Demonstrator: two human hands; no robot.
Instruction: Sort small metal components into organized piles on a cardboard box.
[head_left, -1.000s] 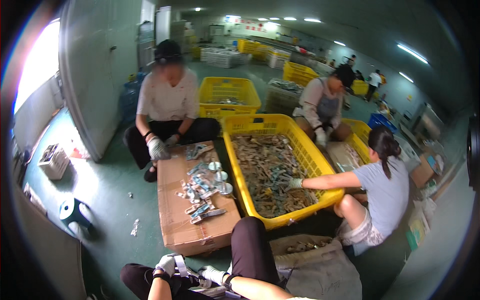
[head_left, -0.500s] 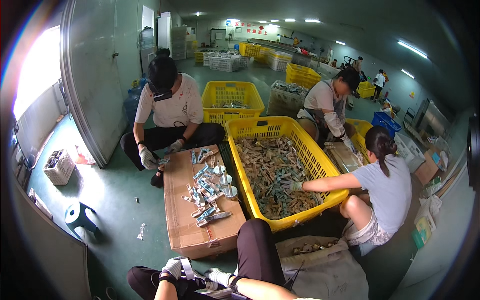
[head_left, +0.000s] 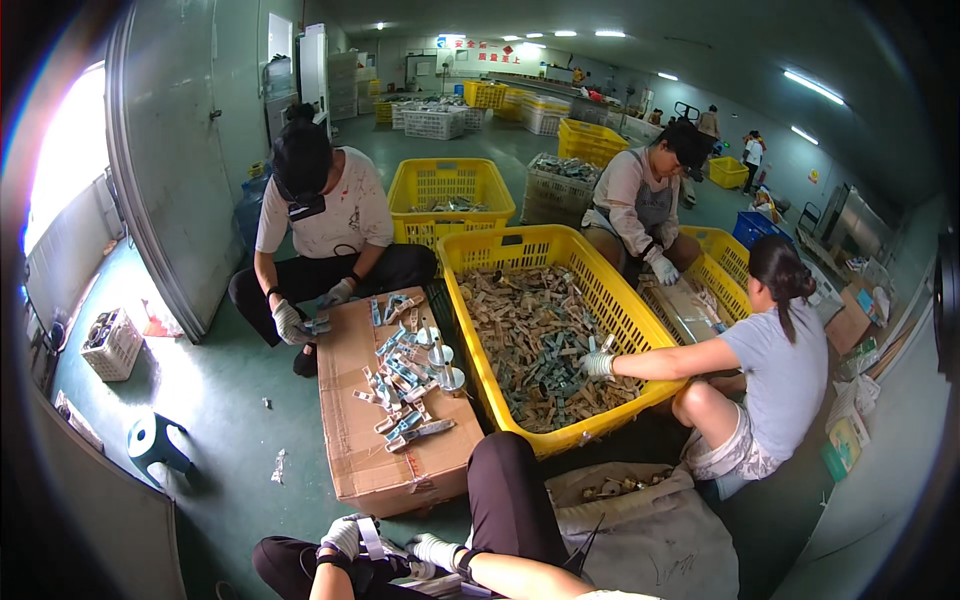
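Low at the front, my left hand (head_left: 343,537) in a striped white glove is closed around a flat white strip-shaped piece (head_left: 372,538). Just to its right, my gloved right hand (head_left: 436,551) lies between my thighs with its fingers curled; whatever they hold is too small and dim to tell. In front of my knees stands a cardboard box (head_left: 350,440), its top carrying a pile of blue and beige clip-like parts (head_left: 402,385). Beside the pile rise several upright spikes on round pale bases (head_left: 451,379).
A big yellow crate (head_left: 575,437) of mixed clip-like parts stands right of the box. Another person's gloved hand (head_left: 599,364) reaches into it. One person (head_left: 325,215) sits beyond the box, another (head_left: 635,200) behind the crate. A sack (head_left: 650,540) with metal pieces lies at my right; a stool (head_left: 157,445) stands left.
The view has shifted slightly. The hand in the big crate has drawn back toward its near right side. The person behind the crate has raised their head. My hands stay nearly still.
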